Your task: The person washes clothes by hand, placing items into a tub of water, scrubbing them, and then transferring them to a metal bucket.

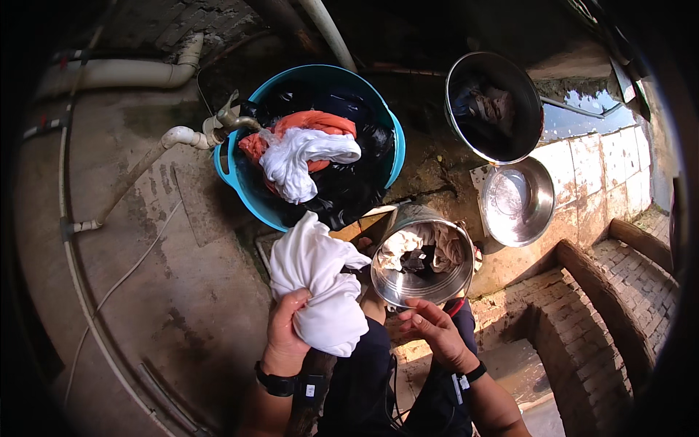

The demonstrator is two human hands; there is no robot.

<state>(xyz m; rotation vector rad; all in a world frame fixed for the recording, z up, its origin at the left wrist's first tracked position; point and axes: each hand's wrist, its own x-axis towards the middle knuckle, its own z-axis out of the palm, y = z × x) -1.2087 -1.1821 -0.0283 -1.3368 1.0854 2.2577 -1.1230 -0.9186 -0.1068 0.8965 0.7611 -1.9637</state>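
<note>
My left hand (290, 328) grips a bunched white cloth (322, 278), which hangs just in front of the near rim of a blue plastic tub (248, 199). In that tub, a white garment (306, 158) and an orange cloth (322, 120) lie on dark wet laundry (349, 194). Curled fingers of my right hand (434, 330) pinch the near rim of a metal bucket (404, 284). The bucket tilts its mouth towards me. Inside it are beige cloth (401, 246) and a small dark piece of fabric (413, 260).
A tap (232, 117) on a pipe (131, 175) runs water into the tub. At the upper right stands a metal pail (524, 142) holding dark and beige cloth, beside a shallow metal basin (510, 235). Brick steps with log edges (606, 295) lie to the right.
</note>
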